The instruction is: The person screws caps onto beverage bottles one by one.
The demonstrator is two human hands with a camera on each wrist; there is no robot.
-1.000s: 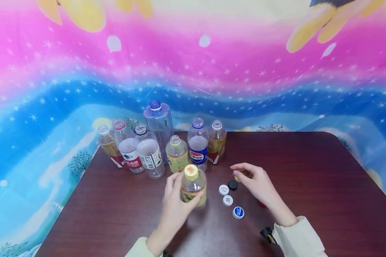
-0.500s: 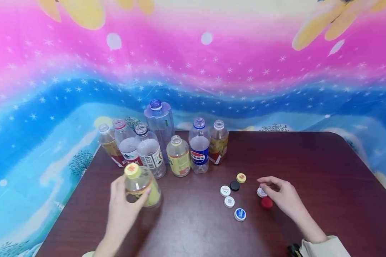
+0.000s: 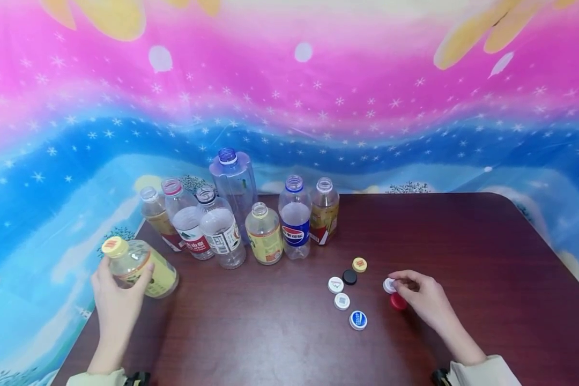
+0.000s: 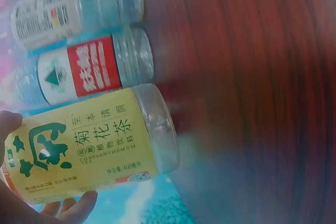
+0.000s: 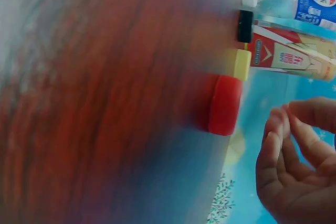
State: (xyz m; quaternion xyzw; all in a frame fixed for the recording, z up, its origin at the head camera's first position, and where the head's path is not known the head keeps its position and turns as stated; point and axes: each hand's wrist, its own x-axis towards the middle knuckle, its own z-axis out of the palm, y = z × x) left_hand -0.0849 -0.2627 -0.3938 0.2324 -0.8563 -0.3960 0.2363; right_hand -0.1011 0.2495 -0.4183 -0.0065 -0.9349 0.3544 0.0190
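My left hand (image 3: 118, 300) grips a clear bottle (image 3: 156, 276) with a yellow label and a yellow cap (image 3: 114, 246), at the table's left side. The bottle leans with its cap to the left. Whether its base touches the table, I cannot tell. In the left wrist view, fingers (image 4: 79, 208) wrap the labelled bottle (image 4: 100, 148). My right hand (image 3: 427, 300) hovers by a white bottle cap (image 3: 389, 285) and a red cap (image 3: 398, 301). In the right wrist view, thumb and index tips meet above the red cap (image 5: 226, 105), with nothing visible between them.
Several uncapped bottles stand at the back, among them a tall bluish bottle (image 3: 234, 177), a yellow-labelled bottle (image 3: 265, 244) and a Pepsi bottle (image 3: 295, 233). Loose caps lie mid-table: yellow (image 3: 359, 265), black (image 3: 349, 276), white (image 3: 335, 284) and blue (image 3: 358, 320).
My left hand has carried the capped bottle from the middle to the table's left side. My right hand has moved right, from the yellow cap to the white and red caps.
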